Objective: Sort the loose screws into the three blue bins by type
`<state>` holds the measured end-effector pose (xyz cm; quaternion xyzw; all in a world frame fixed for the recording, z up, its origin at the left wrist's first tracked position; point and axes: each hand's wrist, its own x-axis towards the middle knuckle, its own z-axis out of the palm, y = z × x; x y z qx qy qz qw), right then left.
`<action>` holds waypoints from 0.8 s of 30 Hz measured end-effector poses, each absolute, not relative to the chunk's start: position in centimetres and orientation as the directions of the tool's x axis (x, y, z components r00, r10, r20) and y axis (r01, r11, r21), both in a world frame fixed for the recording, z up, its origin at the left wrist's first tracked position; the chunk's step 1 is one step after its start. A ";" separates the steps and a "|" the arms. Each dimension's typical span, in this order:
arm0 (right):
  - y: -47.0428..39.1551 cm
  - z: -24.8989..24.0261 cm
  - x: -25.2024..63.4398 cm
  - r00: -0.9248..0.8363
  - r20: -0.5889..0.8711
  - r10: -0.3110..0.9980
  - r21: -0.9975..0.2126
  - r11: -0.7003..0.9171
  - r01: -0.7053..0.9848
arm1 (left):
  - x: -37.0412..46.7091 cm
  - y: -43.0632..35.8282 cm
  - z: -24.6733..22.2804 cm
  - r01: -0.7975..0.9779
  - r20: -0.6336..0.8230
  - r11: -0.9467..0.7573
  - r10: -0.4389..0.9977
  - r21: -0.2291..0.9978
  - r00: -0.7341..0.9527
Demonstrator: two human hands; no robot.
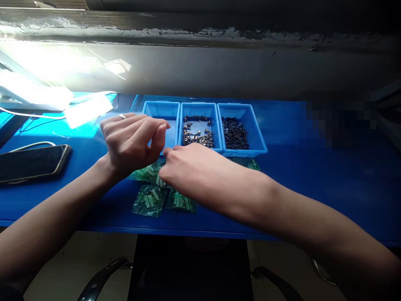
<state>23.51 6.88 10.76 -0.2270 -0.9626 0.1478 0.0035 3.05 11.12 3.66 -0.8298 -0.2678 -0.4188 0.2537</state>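
Note:
My left hand (134,140), a ring on one finger, is held in front of the left blue bin (161,109) with its fingers curled and thumb pressed in. Close beside it, my right hand (180,165) is bent downward with its fingers curled under, above several clear bags (150,200) of small pale pieces. Whatever either hand holds is hidden or too small to make out. Behind the right hand, the middle bin (218,136) contains short metallic screws (199,136). Dark screws (234,133) lie in the right bin (258,136).
A phone (33,163) lies at the left of the blue table (300,184), near white cables and a bright lamp (34,90). A wall (203,67) runs along the back edge. A black chair (191,267) stands at the front.

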 end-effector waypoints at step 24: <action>15.3 8.7 26.5 -0.725 -0.194 0.661 -0.116 0.718 0.686 | 3.1 11.7 4.5 0.455 0.544 -0.807 0.204 -0.377 0.814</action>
